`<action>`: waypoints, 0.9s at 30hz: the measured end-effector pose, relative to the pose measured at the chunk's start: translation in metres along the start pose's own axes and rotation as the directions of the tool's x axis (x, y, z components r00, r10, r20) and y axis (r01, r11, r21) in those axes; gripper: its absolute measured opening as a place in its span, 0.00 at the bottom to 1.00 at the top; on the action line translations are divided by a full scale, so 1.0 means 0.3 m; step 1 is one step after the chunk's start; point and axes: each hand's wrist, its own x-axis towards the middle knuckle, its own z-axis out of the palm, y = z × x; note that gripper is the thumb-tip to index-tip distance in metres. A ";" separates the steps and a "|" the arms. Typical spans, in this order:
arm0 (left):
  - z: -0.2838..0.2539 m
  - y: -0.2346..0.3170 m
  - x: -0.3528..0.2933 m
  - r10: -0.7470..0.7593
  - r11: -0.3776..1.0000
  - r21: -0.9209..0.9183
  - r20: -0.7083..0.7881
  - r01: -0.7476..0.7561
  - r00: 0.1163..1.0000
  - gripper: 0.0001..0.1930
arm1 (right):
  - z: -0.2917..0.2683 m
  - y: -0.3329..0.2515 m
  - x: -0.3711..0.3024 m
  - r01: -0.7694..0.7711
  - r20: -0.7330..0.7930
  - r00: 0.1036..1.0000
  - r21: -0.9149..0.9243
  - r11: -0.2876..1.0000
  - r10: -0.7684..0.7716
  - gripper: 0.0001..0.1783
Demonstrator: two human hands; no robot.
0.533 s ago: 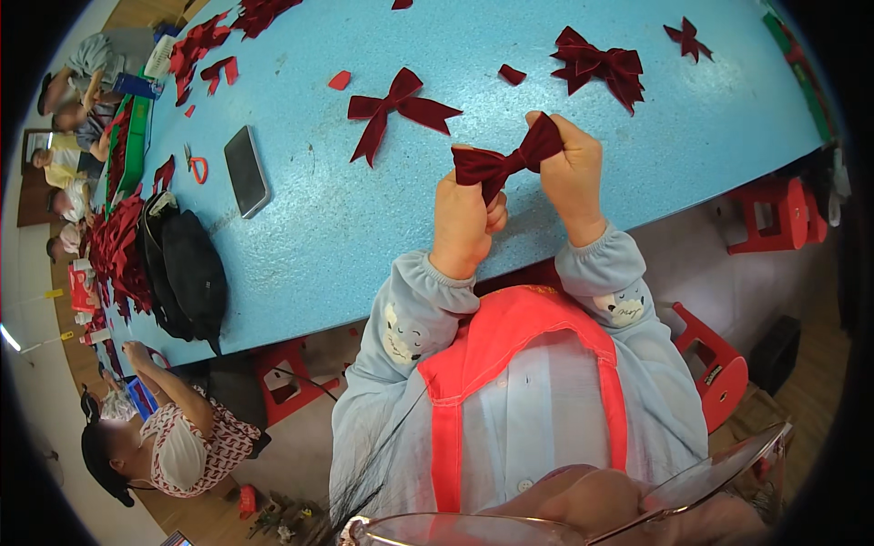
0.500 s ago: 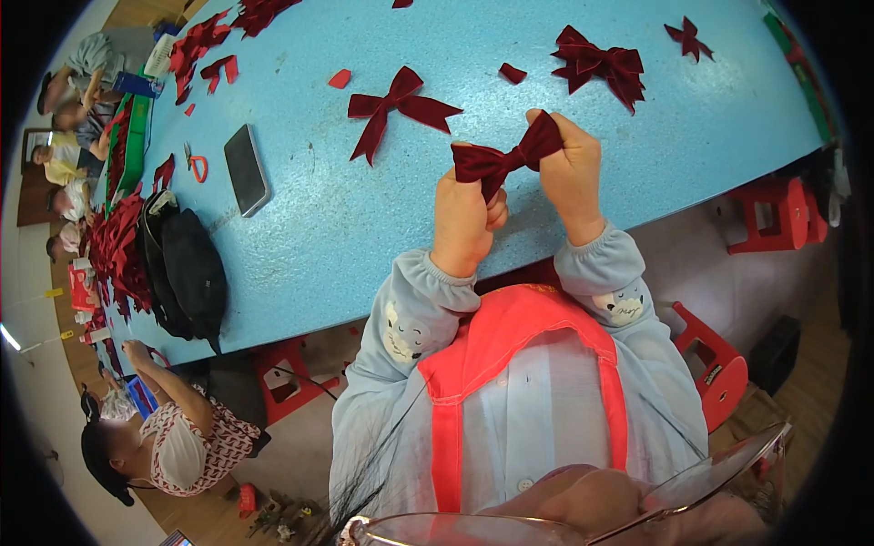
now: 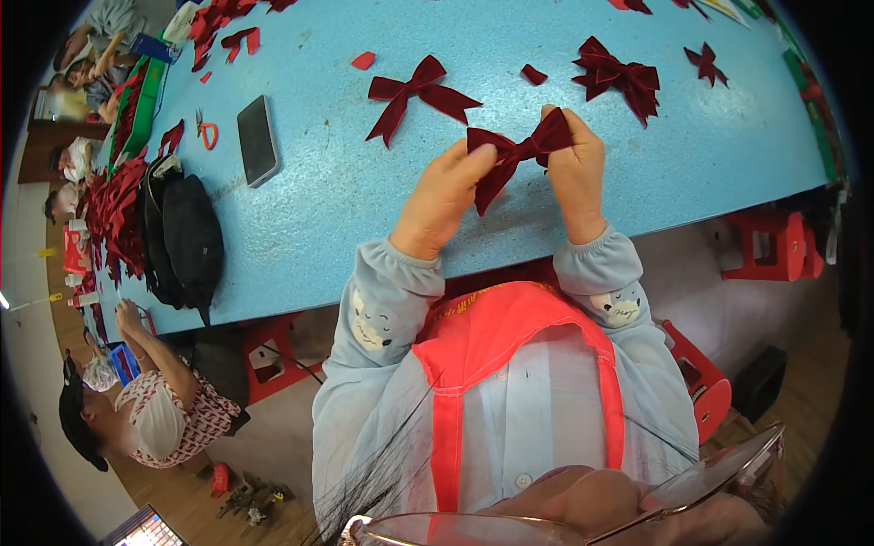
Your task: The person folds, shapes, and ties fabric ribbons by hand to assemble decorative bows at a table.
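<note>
Between my two hands, above the table's near edge, is a dark red velvet bow (image 3: 523, 150). My left hand (image 3: 448, 193) pinches its left loop, thumb on top. My right hand (image 3: 578, 164) is closed round the right loop, with the fingers partly hidden behind it. One tail of the bow hangs down between the hands. Just beyond lies another velvet bow (image 3: 417, 96) with spread tails. To the right of that are a small stack of bows (image 3: 621, 80) and a small red scrap (image 3: 533, 75).
On the blue table (image 3: 319, 237) lie a phone (image 3: 259, 141), orange-handled scissors (image 3: 208, 135) and a black bag (image 3: 187, 241). Red ribbon pieces (image 3: 118, 214) are heaped beyond the bag. A smaller bow (image 3: 706, 65) lies far right. Red stools (image 3: 696, 382) stand below. Another person (image 3: 164, 400) sits at left.
My left hand has shifted left and turned, its thumb now over the left loop. The bow's tail hangs lower and shows more. My right hand still grips the right loop.
</note>
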 end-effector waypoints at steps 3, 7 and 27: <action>0.085 0.018 0.002 -0.069 0.995 0.068 -0.078 0.075 0.995 0.16 | 0.023 -0.023 -0.012 0.039 0.002 0.999 -0.097 0.995 -0.039 0.08; 0.085 0.000 0.021 0.054 0.998 -0.024 -0.230 -0.062 0.972 0.12 | 0.012 0.003 -0.009 0.147 0.101 0.985 -0.087 0.985 -0.138 0.08; 0.069 -0.001 0.044 0.156 0.986 0.000 -0.378 -0.168 0.912 0.11 | -0.044 0.011 -0.006 0.028 0.178 0.982 0.202 0.979 -0.065 0.24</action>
